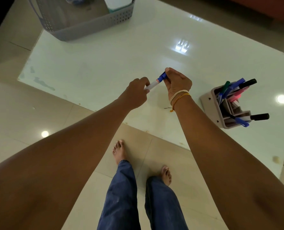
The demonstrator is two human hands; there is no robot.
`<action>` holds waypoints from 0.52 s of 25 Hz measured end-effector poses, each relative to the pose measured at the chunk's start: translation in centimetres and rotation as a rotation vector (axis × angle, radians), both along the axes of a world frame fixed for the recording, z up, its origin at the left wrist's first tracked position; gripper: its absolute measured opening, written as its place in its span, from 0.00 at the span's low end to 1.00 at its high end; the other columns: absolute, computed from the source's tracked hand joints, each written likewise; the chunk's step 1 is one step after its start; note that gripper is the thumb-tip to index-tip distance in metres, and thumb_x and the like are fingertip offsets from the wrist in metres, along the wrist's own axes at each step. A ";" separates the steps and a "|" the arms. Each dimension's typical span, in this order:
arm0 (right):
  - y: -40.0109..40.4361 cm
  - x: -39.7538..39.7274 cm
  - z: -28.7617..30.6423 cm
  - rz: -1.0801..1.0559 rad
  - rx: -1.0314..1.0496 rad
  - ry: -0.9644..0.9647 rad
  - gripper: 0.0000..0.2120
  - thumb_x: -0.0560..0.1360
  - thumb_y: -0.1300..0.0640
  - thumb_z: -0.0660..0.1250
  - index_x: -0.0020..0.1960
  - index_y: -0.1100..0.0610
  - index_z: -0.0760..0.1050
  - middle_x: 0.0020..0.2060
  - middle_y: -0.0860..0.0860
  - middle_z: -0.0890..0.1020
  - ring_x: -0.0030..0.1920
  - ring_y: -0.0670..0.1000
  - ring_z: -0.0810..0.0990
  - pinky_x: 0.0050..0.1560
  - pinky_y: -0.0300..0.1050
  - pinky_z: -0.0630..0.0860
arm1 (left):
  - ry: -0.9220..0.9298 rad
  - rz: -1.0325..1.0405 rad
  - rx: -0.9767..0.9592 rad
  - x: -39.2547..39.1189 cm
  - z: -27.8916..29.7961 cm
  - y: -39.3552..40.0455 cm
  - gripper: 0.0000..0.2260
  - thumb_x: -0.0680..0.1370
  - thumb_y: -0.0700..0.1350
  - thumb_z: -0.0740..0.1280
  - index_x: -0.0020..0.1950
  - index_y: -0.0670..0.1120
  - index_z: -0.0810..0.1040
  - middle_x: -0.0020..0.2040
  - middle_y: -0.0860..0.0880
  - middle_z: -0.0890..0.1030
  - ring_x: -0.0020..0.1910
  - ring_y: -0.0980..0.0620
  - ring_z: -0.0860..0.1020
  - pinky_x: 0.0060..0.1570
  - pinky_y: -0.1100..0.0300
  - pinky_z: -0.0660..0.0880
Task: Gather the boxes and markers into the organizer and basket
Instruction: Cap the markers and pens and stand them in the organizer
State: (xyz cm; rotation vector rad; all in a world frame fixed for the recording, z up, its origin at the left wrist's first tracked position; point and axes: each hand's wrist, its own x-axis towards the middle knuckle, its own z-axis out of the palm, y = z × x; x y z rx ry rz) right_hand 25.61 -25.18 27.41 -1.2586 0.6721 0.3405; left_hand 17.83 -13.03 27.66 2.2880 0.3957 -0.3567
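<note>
Basket (88,27), grey, stands at the far left of the white table (104,63) with a box (117,3) inside. Left hand (137,92) pinches the marker (154,83) by its white barrel above the table; right hand (177,83) closes its fingers on the blue cap. Organizer (209,105) at the right holds more markers.

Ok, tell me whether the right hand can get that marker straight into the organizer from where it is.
Probably yes. The right hand grips the marker's blue cap end, and bare table lies between it and the organizer. The left hand must release the white barrel first.
</note>
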 end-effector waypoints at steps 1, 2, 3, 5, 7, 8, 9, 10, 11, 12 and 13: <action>-0.5 -0.1 0.3 0.005 0.017 -0.012 0.06 0.69 0.70 0.73 0.38 0.61 0.80 0.38 0.56 0.82 0.43 0.54 0.82 0.47 0.45 0.83 | 0.012 0.045 -0.065 0.1 0.4 -0.5 0.07 0.80 0.41 0.61 0.56 0.40 0.74 0.43 0.44 0.74 0.36 0.47 0.72 0.35 0.53 0.74; -1.0 -0.1 0.6 0.017 0.038 -0.023 0.05 0.70 0.70 0.73 0.39 0.62 0.80 0.39 0.57 0.82 0.43 0.54 0.82 0.47 0.46 0.83 | 0.027 0.114 -0.155 0.3 0.9 -1.1 0.07 0.80 0.42 0.60 0.55 0.41 0.75 0.41 0.45 0.74 0.32 0.49 0.71 0.30 0.56 0.73; -1.4 -0.2 1.0 0.034 0.061 -0.034 0.04 0.70 0.70 0.72 0.40 0.63 0.80 0.40 0.57 0.82 0.43 0.55 0.82 0.48 0.46 0.83 | 0.049 0.200 -0.268 0.5 1.5 -1.7 0.08 0.80 0.43 0.60 0.54 0.41 0.76 0.38 0.46 0.74 0.29 0.51 0.69 0.25 0.60 0.69; -2.3 -0.1 1.7 0.072 0.103 -0.054 0.03 0.71 0.69 0.72 0.43 0.64 0.80 0.41 0.59 0.82 0.43 0.56 0.83 0.49 0.48 0.83 | 0.123 0.379 -0.538 0.8 2.8 -2.9 0.12 0.81 0.47 0.60 0.52 0.43 0.80 0.32 0.48 0.71 0.24 0.54 0.62 0.22 0.66 0.59; -3.4 0.0 2.4 0.094 0.152 -0.070 0.02 0.72 0.69 0.71 0.44 0.65 0.80 0.41 0.60 0.82 0.42 0.57 0.83 0.49 0.49 0.83 | 0.211 0.489 -0.751 0.6 3.9 -4.0 0.14 0.82 0.51 0.59 0.52 0.45 0.82 0.29 0.50 0.67 0.22 0.55 0.58 0.23 0.67 0.56; -4.1 0.0 2.7 0.104 0.176 -0.071 0.01 0.73 0.69 0.70 0.44 0.65 0.79 0.40 0.60 0.82 0.41 0.57 0.83 0.48 0.49 0.83 | 0.255 0.516 -0.820 0.4 4.3 -4.5 0.15 0.81 0.52 0.59 0.53 0.46 0.83 0.29 0.50 0.66 0.22 0.56 0.57 0.22 0.67 0.55; -4.7 -0.2 3.0 0.113 0.190 -0.069 0.01 0.73 0.69 0.69 0.44 0.65 0.79 0.40 0.60 0.82 0.40 0.57 0.83 0.48 0.49 0.83 | 0.293 0.529 -0.861 0.3 4.6 -5.0 0.15 0.81 0.52 0.60 0.54 0.46 0.83 0.29 0.51 0.65 0.22 0.56 0.56 0.22 0.67 0.55; -5.3 -0.5 3.3 0.120 0.195 -0.066 0.01 0.74 0.68 0.69 0.44 0.65 0.79 0.40 0.60 0.82 0.39 0.56 0.83 0.49 0.49 0.83 | 0.319 0.532 -0.880 0.1 4.7 -5.5 0.15 0.81 0.53 0.60 0.54 0.46 0.83 0.29 0.50 0.65 0.22 0.56 0.56 0.22 0.66 0.54; -5.8 -0.9 3.5 0.125 0.203 -0.063 0.01 0.74 0.68 0.68 0.44 0.65 0.79 0.40 0.60 0.81 0.39 0.56 0.83 0.49 0.49 0.83 | 0.338 0.533 -0.892 0.0 4.9 -6.0 0.15 0.81 0.53 0.60 0.54 0.46 0.83 0.29 0.50 0.65 0.22 0.56 0.56 0.23 0.66 0.54; -6.3 -1.2 3.7 0.128 0.212 -0.064 0.01 0.74 0.68 0.68 0.44 0.65 0.78 0.40 0.59 0.81 0.39 0.55 0.83 0.49 0.48 0.83 | 0.350 0.542 -0.909 -0.1 5.0 -6.4 0.15 0.81 0.53 0.60 0.54 0.47 0.83 0.29 0.51 0.65 0.22 0.56 0.56 0.22 0.67 0.53; -6.7 -1.4 3.9 0.136 0.213 -0.068 0.02 0.75 0.68 0.68 0.44 0.64 0.78 0.40 0.59 0.81 0.38 0.55 0.83 0.48 0.47 0.83 | 0.360 0.557 -0.938 -0.3 5.1 -6.8 0.15 0.81 0.53 0.60 0.54 0.47 0.83 0.29 0.51 0.64 0.22 0.56 0.55 0.22 0.67 0.53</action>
